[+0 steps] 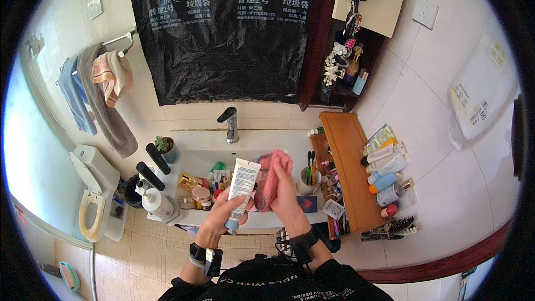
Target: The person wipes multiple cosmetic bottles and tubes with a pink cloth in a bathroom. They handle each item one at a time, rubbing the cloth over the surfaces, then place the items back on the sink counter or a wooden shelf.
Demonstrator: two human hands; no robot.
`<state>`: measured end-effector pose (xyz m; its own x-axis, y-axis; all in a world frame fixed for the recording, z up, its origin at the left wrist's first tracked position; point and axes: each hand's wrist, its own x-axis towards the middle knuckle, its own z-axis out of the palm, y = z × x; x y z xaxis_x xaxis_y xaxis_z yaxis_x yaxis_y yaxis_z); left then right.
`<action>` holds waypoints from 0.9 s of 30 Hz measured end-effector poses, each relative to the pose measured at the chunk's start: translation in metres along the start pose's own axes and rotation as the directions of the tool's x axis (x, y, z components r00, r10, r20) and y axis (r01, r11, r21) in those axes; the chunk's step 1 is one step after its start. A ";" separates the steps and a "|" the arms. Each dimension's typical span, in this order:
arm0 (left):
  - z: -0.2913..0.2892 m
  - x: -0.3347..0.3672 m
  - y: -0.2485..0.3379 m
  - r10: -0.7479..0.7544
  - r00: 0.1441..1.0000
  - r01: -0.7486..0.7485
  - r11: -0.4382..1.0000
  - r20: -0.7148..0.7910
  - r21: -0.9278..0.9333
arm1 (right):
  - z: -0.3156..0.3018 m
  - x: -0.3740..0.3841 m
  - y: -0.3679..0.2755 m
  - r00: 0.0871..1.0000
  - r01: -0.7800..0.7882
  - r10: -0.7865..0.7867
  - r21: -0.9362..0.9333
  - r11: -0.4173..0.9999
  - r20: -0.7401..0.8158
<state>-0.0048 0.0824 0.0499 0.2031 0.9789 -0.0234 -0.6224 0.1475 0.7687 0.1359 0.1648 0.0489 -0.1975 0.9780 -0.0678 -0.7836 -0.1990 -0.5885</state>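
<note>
My left hand (220, 215) is closed around a white squeeze tube (244, 183) with a light blue cap, held cap down over the front of the washbasin (267, 222). Close beside it, my right hand (287, 199) grips a bunched pink cloth (275, 174), a little apart from the tube. Several small cosmetic jars (201, 193) and a gold bottle (190, 181) crowd the basin to the left of my hands. The tube and my hands hide part of what lies behind them.
A chrome tap (229, 125) with a black handle rises behind the basin. At its right stand a toothbrush cup (307, 188) and an open wooden cabinet (351, 175). A white pump bottle (157, 203) and a potted succulent (166, 146) stand at the left, near the toilet (92, 212).
</note>
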 end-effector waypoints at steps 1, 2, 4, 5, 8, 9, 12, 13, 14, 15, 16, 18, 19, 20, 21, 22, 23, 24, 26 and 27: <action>0.001 0.001 -0.003 0.020 0.998 -0.021 1.000 -0.052 -0.013 | -0.001 -0.005 0.003 0.992 -0.013 0.018 -0.043 0.999 0.124; 0.000 0.001 -0.004 0.014 0.998 -0.012 0.999 -0.062 0.035 | 0.000 -0.007 0.010 0.995 0.063 -0.044 -0.214 0.975 0.091; 0.000 0.001 -0.006 -0.010 0.999 0.015 0.995 -0.048 0.096 | 0.001 -0.007 0.018 0.989 0.134 -0.109 -0.291 0.947 0.099; -0.001 0.001 -0.007 -0.018 0.999 0.021 0.993 -0.030 0.113 | 0.000 -0.006 0.019 0.987 0.153 -0.130 -0.296 0.943 0.095; -0.001 0.000 -0.007 -0.026 1.000 0.027 0.996 -0.015 0.086 | 0.002 0.000 0.019 0.995 0.101 -0.104 -0.178 0.979 -0.006; 0.001 0.001 -0.008 -0.006 0.998 0.009 0.999 -0.055 0.052 | 0.004 0.001 0.016 0.997 0.062 -0.066 -0.092 0.994 -0.039; 0.007 0.003 -0.009 0.056 0.992 -0.056 0.998 -0.112 -0.003 | 0.010 0.000 0.009 0.997 -0.006 0.010 0.046 0.999 -0.080; 0.009 0.004 -0.008 0.089 0.989 -0.093 0.995 -0.119 -0.031 | 0.012 -0.003 0.009 0.999 0.021 -0.023 -0.063 0.998 -0.038; 0.011 0.005 -0.009 0.138 0.984 -0.135 0.990 -0.117 0.036 | 0.013 -0.007 0.009 0.999 0.051 -0.050 -0.171 0.984 0.007; 0.013 0.005 -0.008 0.141 0.979 -0.135 0.990 -0.146 0.050 | 0.014 -0.011 0.010 0.993 0.087 -0.067 -0.229 0.970 0.093; 0.014 0.006 -0.008 0.163 0.973 -0.156 0.986 -0.162 0.050 | 0.015 -0.016 0.011 0.994 0.076 -0.058 -0.206 0.976 0.092; 0.014 0.008 -0.005 0.206 0.966 -0.200 0.978 -0.158 0.053 | 0.014 -0.021 0.013 0.992 0.037 0.007 -0.349 0.937 0.123; 0.012 0.009 -0.003 0.200 0.964 -0.194 0.980 -0.175 0.055 | 0.013 -0.024 0.014 0.993 -0.001 0.050 -0.411 0.912 0.111; 0.009 0.010 0.000 0.199 0.966 -0.195 0.980 -0.168 0.039 | 0.013 -0.031 0.018 0.992 0.007 0.038 -0.343 0.939 0.124; 0.008 0.011 0.002 0.196 0.968 -0.196 0.981 -0.159 0.016 | 0.013 -0.030 0.018 0.990 0.043 0.011 -0.372 0.927 0.139; 0.007 0.012 0.001 0.197 0.967 -0.196 0.980 -0.161 0.025 | 0.013 -0.030 0.018 0.991 0.058 -0.003 -0.402 0.914 0.137; 0.007 0.012 0.000 0.193 0.968 -0.189 0.981 -0.163 0.044 | 0.014 -0.030 0.017 0.997 0.017 0.020 -0.442 0.897 0.080; 0.007 0.012 -0.002 0.188 0.968 -0.179 0.982 -0.166 0.064 | 0.016 -0.027 0.014 0.995 0.071 -0.037 -0.372 0.925 0.098; 0.012 0.012 -0.008 0.243 0.961 -0.230 0.968 -0.133 0.102 | 0.022 -0.014 0.007 0.997 0.078 -0.070 -0.225 0.971 0.044; 0.013 0.012 -0.010 0.232 0.961 -0.211 0.967 -0.152 0.144 | 0.023 -0.010 0.001 0.999 0.028 -0.022 -0.175 0.984 0.033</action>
<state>0.0135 0.0911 0.0502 -0.0644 0.9962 0.0588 -0.5355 -0.0842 0.8403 0.1234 0.1532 0.0677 -0.1992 0.9796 -0.0283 -0.6739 -0.1579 -0.7217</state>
